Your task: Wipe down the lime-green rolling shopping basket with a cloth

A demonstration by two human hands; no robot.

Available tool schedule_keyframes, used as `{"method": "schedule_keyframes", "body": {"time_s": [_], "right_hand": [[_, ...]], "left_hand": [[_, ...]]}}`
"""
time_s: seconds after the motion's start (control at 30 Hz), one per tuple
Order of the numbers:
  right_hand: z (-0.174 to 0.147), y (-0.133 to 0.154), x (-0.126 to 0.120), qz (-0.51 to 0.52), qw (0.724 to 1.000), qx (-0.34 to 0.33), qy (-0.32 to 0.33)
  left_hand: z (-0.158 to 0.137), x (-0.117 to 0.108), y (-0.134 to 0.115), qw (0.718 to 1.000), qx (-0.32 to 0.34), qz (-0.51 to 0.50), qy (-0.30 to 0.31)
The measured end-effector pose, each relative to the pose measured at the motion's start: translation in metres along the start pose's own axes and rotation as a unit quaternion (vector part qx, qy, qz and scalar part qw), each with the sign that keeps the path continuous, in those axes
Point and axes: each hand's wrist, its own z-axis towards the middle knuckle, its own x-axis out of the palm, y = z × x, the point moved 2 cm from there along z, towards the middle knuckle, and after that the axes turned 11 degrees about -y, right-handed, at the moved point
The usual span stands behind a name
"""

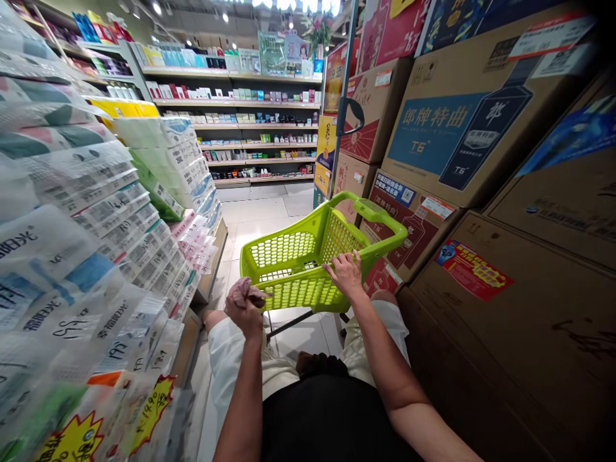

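In front of my knees stands a lime-green plastic shopping cart (pixel 291 250), turned sideways with its handle end to the right. Its latticed basket shows no goods inside. My left hand (pixel 246 314) is closed around a crumpled pinkish-grey cloth (pixel 244 293) at the cart's near left corner. Over the near rim, toward the handle end, lies my right hand (pixel 345 273), its fingers bent over the edge and gripping it. The cart's lower frame and wheels are mostly hidden below the basket.
Stacked tissue packs (pixel 110 224) rise close on the left. Large cardboard cartons (pixel 433 122) are piled along the right. A dark post with a handle (pixel 351 115) stands by the cartons. Beyond the tiled floor (pixel 260 208), shelves (pixel 235 102) hold many small boxes and bottles.
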Motion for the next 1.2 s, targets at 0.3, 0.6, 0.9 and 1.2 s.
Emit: {"method": "schedule_keyframes", "body": {"time_s": [0.3,0.6,0.9,1.2], "right_hand": [[-0.007,0.019,-0.001,0.007,1.0,0.003,-0.023],[-0.011,0.027,0.002,-0.008,0.999,-0.003,-0.033],[-0.011,0.027,-0.002,-0.018,0.999,0.002,-0.037],[-0.011,0.034,-0.004,-0.026,0.999,0.023,-0.015]], "left_hand": [[-0.013,0.005,0.014,0.997,-0.014,0.058,0.052],[0.013,0.031,0.029,0.99,-0.096,0.097,-0.038],[0.015,0.023,0.038,0.996,-0.008,0.084,0.037],[0.0,0.022,0.017,0.995,0.023,0.075,0.067]]}}
